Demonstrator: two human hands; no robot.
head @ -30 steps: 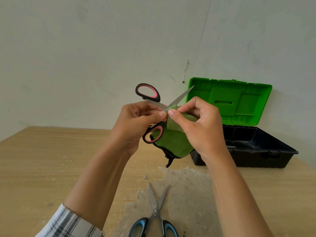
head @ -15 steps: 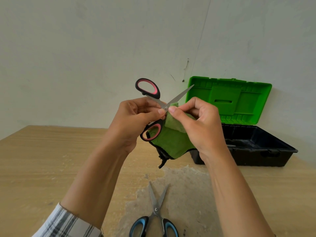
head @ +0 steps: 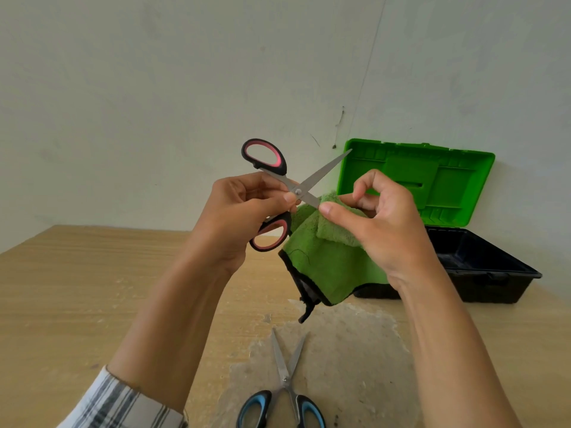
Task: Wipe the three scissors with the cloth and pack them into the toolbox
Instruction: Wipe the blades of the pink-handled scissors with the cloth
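Blue-handled scissors (head: 285,378) lie flat at the bottom centre of the frame. Their blades are parted in a narrow V and the tips point away from the person. They rest on a worn grey patch (head: 349,350) of the wooden table (head: 77,288) and touch neither hand. At lower left, a striped sleeve (head: 123,406) covers the left forearm.

Left hand (head: 234,217), centre of frame, raised above the table: the fingers are curled round the pink-handled scissors (head: 298,190), with the thumb tip just beside the pivot screw. The blades stand wide open in an X. One handle ring is clear above the hand; the other shows below the fingers.

Right hand (head: 389,223), just right of centre: the thumb and curled fingers pinch the green cloth (head: 327,261) against the lower blade, whose tip is hidden in the folds. The index finger arches above. The rest of the cloth, edged in black, hangs below the hand, clear of the table. The free blade points to the upper right.

Toolbox (head: 494,273), right middle of the frame, sits at the far side of the table near the pale wall (head: 154,88). Its base is black and its green lid (head: 448,180) stands open. The contents cannot be made out.
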